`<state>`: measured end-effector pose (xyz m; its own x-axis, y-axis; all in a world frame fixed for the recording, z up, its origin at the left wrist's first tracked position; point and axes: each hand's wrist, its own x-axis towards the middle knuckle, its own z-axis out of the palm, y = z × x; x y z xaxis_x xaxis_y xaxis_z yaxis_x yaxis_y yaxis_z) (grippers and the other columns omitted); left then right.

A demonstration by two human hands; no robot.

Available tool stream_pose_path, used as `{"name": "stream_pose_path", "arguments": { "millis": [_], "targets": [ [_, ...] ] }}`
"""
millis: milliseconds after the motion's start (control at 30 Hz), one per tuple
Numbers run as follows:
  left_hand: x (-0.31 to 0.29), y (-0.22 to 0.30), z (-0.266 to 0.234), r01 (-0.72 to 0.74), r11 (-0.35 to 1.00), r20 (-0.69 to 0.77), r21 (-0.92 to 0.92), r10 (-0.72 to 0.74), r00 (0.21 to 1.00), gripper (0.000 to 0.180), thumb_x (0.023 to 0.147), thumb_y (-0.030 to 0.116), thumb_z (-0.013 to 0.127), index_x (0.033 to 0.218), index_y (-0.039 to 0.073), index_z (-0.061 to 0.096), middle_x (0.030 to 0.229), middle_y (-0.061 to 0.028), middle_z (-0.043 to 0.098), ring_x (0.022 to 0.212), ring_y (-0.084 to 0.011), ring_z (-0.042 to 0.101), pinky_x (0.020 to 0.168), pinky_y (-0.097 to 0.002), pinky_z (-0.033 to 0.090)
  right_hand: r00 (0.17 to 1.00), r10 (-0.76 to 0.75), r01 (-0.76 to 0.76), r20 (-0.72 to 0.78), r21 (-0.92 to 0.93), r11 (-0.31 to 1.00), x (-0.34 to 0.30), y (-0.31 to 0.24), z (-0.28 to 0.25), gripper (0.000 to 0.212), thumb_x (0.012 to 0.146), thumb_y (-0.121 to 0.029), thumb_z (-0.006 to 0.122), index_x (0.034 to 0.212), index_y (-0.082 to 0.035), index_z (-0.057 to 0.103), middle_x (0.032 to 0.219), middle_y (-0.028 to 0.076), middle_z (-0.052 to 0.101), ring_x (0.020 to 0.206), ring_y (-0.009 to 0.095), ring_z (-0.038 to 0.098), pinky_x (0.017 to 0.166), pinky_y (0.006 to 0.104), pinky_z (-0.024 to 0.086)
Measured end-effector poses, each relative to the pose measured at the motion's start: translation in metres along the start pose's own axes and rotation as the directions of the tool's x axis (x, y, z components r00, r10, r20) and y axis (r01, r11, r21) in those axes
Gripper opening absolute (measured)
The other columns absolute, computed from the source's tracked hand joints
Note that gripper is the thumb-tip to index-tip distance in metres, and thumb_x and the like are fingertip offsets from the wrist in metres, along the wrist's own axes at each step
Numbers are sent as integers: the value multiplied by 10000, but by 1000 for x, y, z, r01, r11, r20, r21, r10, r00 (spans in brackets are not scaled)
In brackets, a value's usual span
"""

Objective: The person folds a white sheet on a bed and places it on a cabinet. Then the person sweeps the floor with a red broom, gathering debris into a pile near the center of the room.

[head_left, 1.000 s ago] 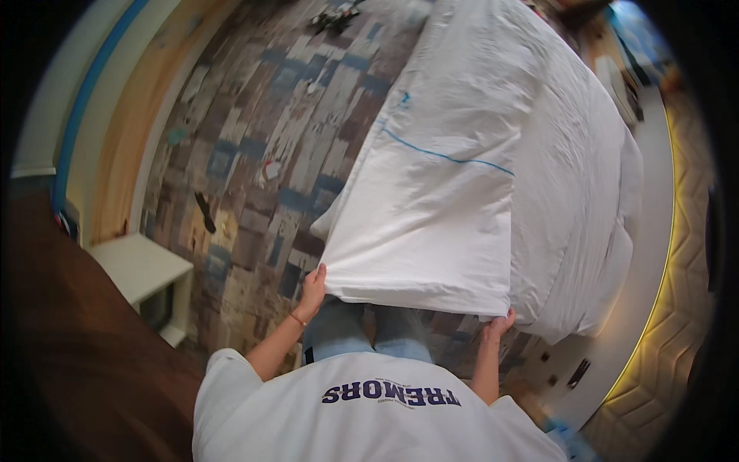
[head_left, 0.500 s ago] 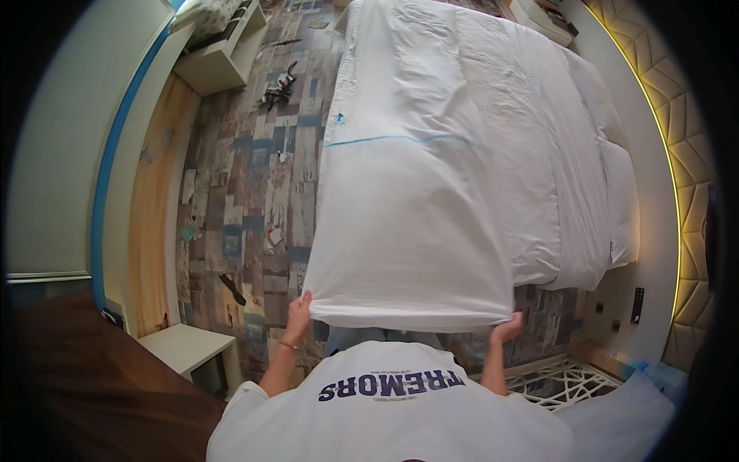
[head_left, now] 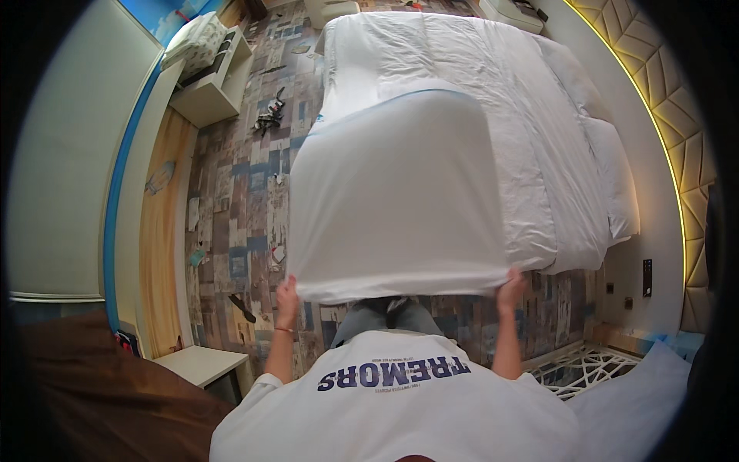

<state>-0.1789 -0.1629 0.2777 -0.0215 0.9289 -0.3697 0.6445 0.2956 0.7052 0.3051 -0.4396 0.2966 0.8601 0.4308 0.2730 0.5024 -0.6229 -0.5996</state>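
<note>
A white sheet (head_left: 400,200) with a thin blue stripe near its far end is stretched in front of me. My left hand (head_left: 287,302) is closed on its near left corner. At the near right corner my right hand (head_left: 509,291) grips the same edge. The near edge runs nearly straight between both hands, above my legs. Beyond the stripe, the far part billows up over the bed (head_left: 531,154), which is spread with wrinkled white bedding. The sheet hides part of the bed's left side.
A white shelf unit (head_left: 212,96) with a pillow stands at the far left. Dark clutter (head_left: 269,113) and scraps lie on the patchwork wood floor (head_left: 246,200). A low white table (head_left: 202,362) is at my left, a white lattice piece (head_left: 585,369) at my right, a padded wall beyond the bed.
Both hands have risen and moved slightly away from me with the sheet's edge. The sheet's middle has lifted off the bed, and the blue stripe now arches upward farther off.
</note>
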Motion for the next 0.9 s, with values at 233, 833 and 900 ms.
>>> {"name": "stream_pose_path", "arguments": {
  "millis": [233, 833, 900],
  "targets": [
    [-1, -96, 44, 20, 989, 112, 146, -37, 993, 534, 951, 483, 491, 910, -22, 658, 811, -214, 649, 707, -318, 591, 704, -408, 464, 969, 160, -105, 189, -273, 956, -78, 39, 23, 65, 785, 8, 508, 818, -43, 484, 702, 257, 576, 720, 470, 591, 609, 519, 438],
    [-43, -134, 42, 125, 986, 344, -110, -80, 936, 463, 969, 406, 543, 960, -38, 675, 821, -15, 642, 748, -101, 548, 687, -283, 455, 823, 430, -303, 371, -354, 885, -103, 76, -24, 23, 805, -48, 501, 802, -35, 482, 784, 259, 588, 812, 510, 547, 651, 535, 405],
    [-17, -139, 42, 186, 982, 374, -44, -156, 914, 464, 963, 400, 556, 1004, -48, 669, 868, -20, 651, 784, -104, 563, 710, -280, 460, 854, 388, -280, 347, -321, 905, -84, 65, -12, 82, 789, 23, 514, 786, -30, 450, 764, 251, 577, 795, 477, 558, 647, 508, 410]
  ]
}}
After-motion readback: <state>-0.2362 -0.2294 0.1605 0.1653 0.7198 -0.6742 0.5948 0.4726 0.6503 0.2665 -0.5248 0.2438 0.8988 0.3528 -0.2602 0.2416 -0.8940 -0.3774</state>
